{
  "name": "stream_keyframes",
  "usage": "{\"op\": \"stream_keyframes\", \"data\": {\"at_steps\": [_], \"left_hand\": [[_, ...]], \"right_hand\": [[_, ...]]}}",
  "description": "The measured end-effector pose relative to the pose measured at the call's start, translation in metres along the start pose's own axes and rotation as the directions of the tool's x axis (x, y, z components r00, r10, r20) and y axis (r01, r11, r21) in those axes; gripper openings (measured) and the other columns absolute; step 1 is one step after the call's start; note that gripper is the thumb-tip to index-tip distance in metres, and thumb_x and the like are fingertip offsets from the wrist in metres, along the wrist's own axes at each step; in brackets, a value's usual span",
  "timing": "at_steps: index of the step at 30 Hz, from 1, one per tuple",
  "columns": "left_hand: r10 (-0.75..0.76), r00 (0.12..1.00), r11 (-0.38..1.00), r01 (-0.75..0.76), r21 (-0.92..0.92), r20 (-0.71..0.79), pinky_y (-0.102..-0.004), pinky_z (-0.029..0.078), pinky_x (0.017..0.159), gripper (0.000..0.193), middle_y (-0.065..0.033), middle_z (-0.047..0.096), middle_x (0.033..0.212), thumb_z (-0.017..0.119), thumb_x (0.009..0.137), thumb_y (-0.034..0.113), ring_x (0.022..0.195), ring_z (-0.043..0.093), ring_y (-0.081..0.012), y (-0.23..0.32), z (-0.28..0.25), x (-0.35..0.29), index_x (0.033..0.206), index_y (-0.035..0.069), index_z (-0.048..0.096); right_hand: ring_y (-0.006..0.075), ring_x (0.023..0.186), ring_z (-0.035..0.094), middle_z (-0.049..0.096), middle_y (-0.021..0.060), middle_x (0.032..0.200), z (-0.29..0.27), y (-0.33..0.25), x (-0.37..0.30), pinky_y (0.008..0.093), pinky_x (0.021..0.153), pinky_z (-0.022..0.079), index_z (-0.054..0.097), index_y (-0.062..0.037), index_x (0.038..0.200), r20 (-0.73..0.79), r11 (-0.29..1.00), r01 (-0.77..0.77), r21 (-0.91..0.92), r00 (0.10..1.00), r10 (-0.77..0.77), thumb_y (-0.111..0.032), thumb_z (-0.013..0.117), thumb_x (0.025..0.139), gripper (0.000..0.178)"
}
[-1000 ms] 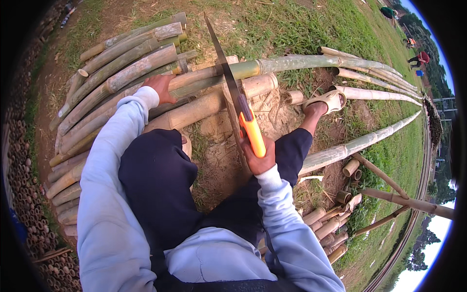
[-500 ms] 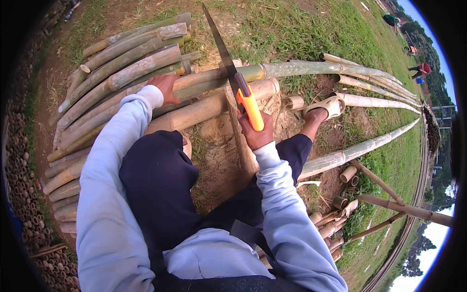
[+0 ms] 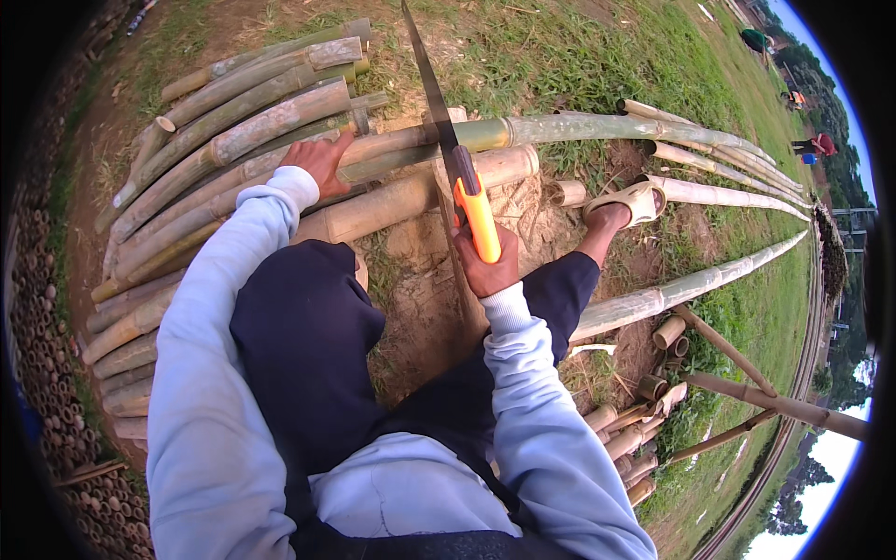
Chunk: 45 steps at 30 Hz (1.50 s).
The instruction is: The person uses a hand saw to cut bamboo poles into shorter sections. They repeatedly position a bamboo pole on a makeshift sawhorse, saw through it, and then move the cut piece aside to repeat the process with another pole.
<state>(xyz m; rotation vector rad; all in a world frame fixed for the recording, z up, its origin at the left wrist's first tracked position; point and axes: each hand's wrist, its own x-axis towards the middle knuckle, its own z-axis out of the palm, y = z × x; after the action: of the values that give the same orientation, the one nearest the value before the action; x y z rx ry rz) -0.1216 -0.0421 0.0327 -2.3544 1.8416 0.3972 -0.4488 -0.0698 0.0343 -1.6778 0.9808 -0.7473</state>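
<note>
My right hand (image 3: 488, 261) is closed around the orange handle of a hand saw (image 3: 478, 219). The dark blade points away from me and crosses a bamboo pole (image 3: 551, 129) that runs from my left side to the far right. Left of the blade, my left hand (image 3: 317, 166) lies over the pole and grips it, one finger stretched toward the blade. Just nearer to me is a thicker tan bamboo piece (image 3: 383, 217). A wooden plank (image 3: 457, 280) slants from under the pole toward my legs. How deep the blade sits is unclear.
Cut bamboo lengths (image 3: 271, 126) lie side by side at the left, beyond stacked bamboo ends (image 3: 47, 392). My sandalled foot (image 3: 639, 205) stands by a short offcut (image 3: 567, 194). Long poles (image 3: 709, 191) stretch right, past a bamboo frame (image 3: 775, 401). People (image 3: 819, 145) are far off.
The saw handle has shifted slightly toward me, and the blade now stands a little more upright. A finger of my left hand has stretched out along the pole.
</note>
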Motion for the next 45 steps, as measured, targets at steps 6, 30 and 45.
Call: {"op": "stream_keyframes", "data": {"at_steps": [6,30,45], "left_hand": [[0.007,1.0,0.999,-0.007,-0.036,-0.015,-0.0546,0.047,0.097,0.088,-0.0231,0.069,0.116,0.081,0.075,0.039,0.113,0.064,-0.0435,-0.004,0.001,-0.004,0.149,0.015,0.041],[0.011,1.0,0.999,-0.012,-0.043,-0.028,-0.0508,0.051,0.097,0.088,-0.0216,0.07,0.115,0.082,0.077,0.039,0.111,0.066,-0.0403,0.007,-0.003,0.005,0.152,0.017,0.041],[-0.007,0.894,0.922,-0.168,-0.35,-0.447,-0.0477,0.038,0.114,0.068,-0.0214,0.05,0.143,0.072,0.089,0.034,0.134,0.047,-0.0426,-0.009,0.023,-0.044,0.146,0.006,0.047]], "right_hand": [[0.0142,0.069,0.064,0.067,0.0096,0.076,-0.057,-0.029,-0.178,0.0292,0.068,0.052,0.071,0.003,0.111,-0.007,0.98,-0.131,-0.153,0.991,0.132,-0.002,0.069,0.09,0.021],[0.0087,0.057,0.053,0.058,0.0024,0.062,-0.026,-0.003,-0.04,0.0301,0.054,0.043,0.064,0.0025,0.081,-0.028,0.994,-0.088,0.071,0.995,0.09,-0.005,0.069,0.092,0.014],[0.0079,0.062,0.053,0.06,0.001,0.067,-0.003,0.012,0.011,0.0286,0.06,0.046,0.068,0.0032,0.092,0.006,0.998,0.034,0.058,0.999,-0.035,-0.008,0.07,0.091,0.011]]}}
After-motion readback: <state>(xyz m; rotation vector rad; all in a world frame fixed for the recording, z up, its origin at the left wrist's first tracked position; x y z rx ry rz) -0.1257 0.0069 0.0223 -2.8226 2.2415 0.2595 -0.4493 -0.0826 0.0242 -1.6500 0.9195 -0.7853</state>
